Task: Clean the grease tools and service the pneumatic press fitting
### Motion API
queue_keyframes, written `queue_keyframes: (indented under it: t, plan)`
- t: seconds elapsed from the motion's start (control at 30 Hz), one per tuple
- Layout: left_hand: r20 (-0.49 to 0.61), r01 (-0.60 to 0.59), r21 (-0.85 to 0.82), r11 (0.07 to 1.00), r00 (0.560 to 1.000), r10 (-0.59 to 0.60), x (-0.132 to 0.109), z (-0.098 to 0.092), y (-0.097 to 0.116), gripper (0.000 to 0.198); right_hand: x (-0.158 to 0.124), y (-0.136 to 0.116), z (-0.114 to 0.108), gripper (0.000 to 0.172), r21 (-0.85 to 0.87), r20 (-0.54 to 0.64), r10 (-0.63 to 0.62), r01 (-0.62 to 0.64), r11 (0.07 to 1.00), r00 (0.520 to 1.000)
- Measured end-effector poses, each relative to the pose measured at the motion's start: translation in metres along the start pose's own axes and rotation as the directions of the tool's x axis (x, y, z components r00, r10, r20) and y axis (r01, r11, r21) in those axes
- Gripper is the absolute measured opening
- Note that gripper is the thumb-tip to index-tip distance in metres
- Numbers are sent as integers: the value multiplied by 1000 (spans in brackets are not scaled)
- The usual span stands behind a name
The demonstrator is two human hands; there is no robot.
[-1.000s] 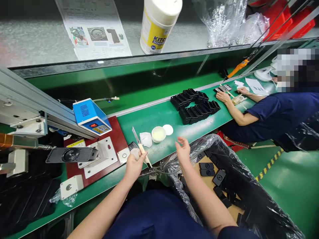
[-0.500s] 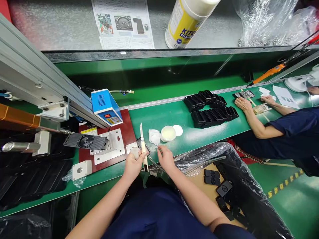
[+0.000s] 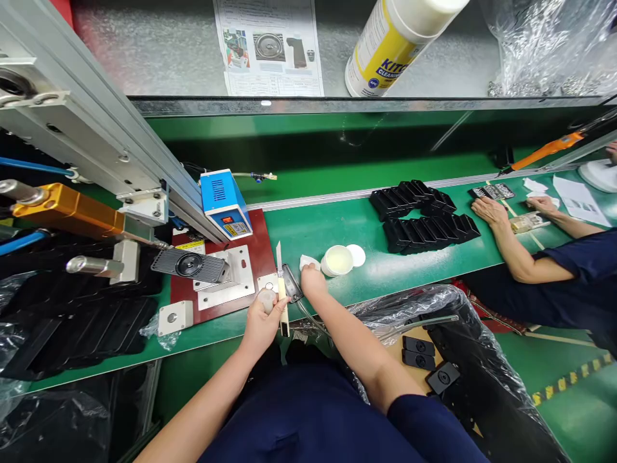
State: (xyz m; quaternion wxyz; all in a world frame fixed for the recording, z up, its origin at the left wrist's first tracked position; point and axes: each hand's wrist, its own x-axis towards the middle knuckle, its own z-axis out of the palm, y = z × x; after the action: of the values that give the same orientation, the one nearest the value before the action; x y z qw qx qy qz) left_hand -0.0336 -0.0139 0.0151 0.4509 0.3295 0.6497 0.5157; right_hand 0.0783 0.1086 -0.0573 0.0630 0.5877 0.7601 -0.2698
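Note:
My left hand (image 3: 261,328) is closed on a cream-handled utility knife (image 3: 282,292), whose blade stands out and points away from me. The same fingers also hold a round, whitish piece (image 3: 267,298). My right hand (image 3: 313,283) is closed at a crumpled white tissue (image 3: 308,261) on the bench; its fingertips are hidden. Just right of it stands an open white tub (image 3: 338,260) with pale yellow contents, its white lid (image 3: 357,254) lying alongside. Between my hands rests a small dark tray-like part (image 3: 292,283).
To the left, a press fixture holds a black speaker-like part (image 3: 189,264) beside a blue box (image 3: 225,202). Black housings (image 3: 429,231) stand in rows at the right. A plastic-lined bin (image 3: 482,360) sits below the bench edge. A co-worker's hands (image 3: 491,210) are farther right.
My right hand has moved forward onto the tissue, which it now partly covers. My left hand still holds the knife and round piece. The view has shifted left.

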Motion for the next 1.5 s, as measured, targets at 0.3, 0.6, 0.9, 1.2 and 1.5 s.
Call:
queue_keyframes:
  t: [0.3,0.6,0.9,1.2,1.5]
  plan:
    - [91,-124,184,975,990,108,5,2,-6,27,-64,3,-28,33,899,-144,158,63,433,977]
    - [200,-213,240,947,966,166,1,14,5,23,-97,-30,-50,30,951,-156,53,165,-260,986]
    - [325,-330,367,870,922,212,-4,7,19,7,-97,-37,-46,46,899,-96,42,105,-424,994]
    - [326,-404,488,774,907,268,-11,4,26,14,-96,-34,-65,45,904,-104,128,147,-402,986]
    - [361,-454,456,765,880,308,-18,4,28,15,-87,-18,-85,55,915,-188,207,248,-319,960]
